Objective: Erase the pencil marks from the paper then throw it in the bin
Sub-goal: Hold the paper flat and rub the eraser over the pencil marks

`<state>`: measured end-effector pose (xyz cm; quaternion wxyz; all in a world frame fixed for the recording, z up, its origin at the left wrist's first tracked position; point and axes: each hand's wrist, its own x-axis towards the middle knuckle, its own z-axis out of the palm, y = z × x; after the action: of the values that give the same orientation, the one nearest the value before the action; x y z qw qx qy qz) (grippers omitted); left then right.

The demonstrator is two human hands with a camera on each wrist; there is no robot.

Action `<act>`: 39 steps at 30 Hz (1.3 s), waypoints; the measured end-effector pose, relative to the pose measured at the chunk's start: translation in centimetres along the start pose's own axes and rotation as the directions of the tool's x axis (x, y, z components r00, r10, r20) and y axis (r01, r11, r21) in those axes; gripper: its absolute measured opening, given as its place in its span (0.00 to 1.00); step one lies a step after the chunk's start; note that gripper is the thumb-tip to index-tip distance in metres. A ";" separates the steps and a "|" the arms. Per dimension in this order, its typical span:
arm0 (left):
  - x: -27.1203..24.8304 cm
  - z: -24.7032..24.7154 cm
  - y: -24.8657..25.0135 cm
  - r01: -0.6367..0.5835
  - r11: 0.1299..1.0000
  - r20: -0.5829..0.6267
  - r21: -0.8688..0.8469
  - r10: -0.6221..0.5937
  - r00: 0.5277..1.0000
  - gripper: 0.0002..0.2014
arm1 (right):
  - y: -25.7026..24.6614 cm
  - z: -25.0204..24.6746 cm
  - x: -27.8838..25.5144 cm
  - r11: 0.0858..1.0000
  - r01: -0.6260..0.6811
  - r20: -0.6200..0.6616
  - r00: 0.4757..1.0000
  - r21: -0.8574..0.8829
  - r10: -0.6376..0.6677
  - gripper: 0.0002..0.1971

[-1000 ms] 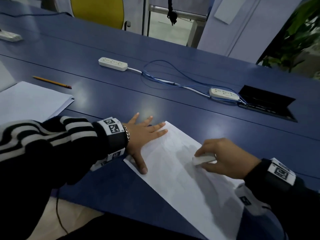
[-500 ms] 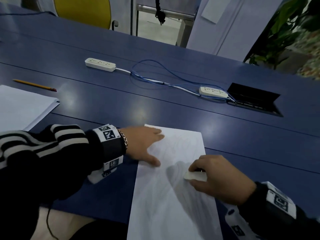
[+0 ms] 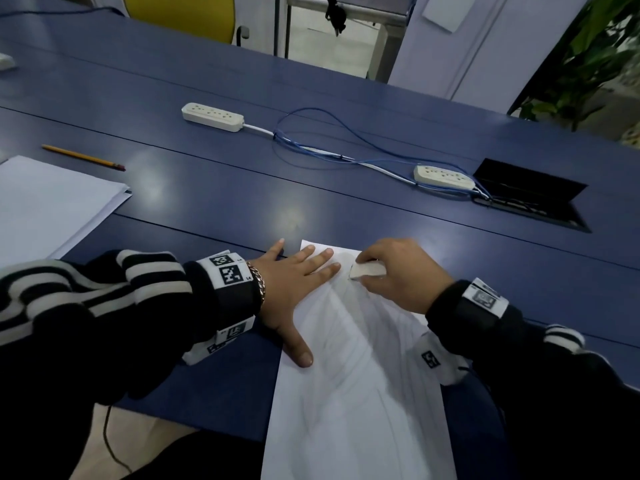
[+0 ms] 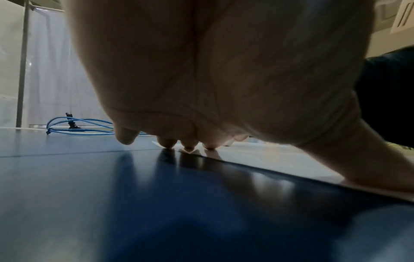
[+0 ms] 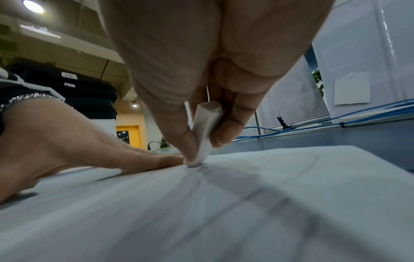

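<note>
A white sheet of paper (image 3: 353, 393) with faint pencil lines lies on the blue table (image 3: 242, 188), its near end hanging over the front edge. My left hand (image 3: 294, 285) lies flat with spread fingers on the sheet's far left part, thumb on its left edge. My right hand (image 3: 394, 271) pinches a white eraser (image 3: 367, 270) and presses its tip onto the paper near the far edge, close to the left fingertips. In the right wrist view the eraser (image 5: 205, 134) touches the paper (image 5: 246, 203) on a dark pencil smudge. The bin is not in view.
A stack of white sheets (image 3: 45, 206) lies at the left, with a yellow pencil (image 3: 83, 157) behind it. Two white power strips (image 3: 212, 116) (image 3: 444, 176) joined by blue cables (image 3: 329, 147) lie further back. An open black cable hatch (image 3: 533, 195) sits at the right.
The sheet has turned to run almost straight towards me. My right hand with the eraser has moved up to the far end, next to the left fingers. My left hand has spread flat again.
</note>
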<state>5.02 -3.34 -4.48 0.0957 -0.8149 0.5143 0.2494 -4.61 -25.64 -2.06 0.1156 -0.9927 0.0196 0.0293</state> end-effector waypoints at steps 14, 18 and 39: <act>0.1 0.0 0.3 0.024 0.999 0.006 0.036 -0.025 1.000 0.81 | -0.1 -0.2 0.0 0.999 0.009 0.010 1.000 -0.047 -0.009 0.18; 0.0 -0.2 0.5 0.030 0.999 0.011 0.039 -0.030 0.999 0.81 | -3.3 1.0 -3.3 0.979 0.197 0.124 0.974 -0.041 -0.191 0.16; 0.2 0.0 0.4 0.039 0.998 0.013 0.057 -0.039 0.999 0.82 | -2.1 -0.1 -1.3 0.989 0.104 0.078 0.992 -0.106 -0.096 0.17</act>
<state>4.74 -3.65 -4.57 0.1272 -0.8200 0.5045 0.2387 -5.78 -23.55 -1.37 0.0627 -0.9955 -0.0363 0.0607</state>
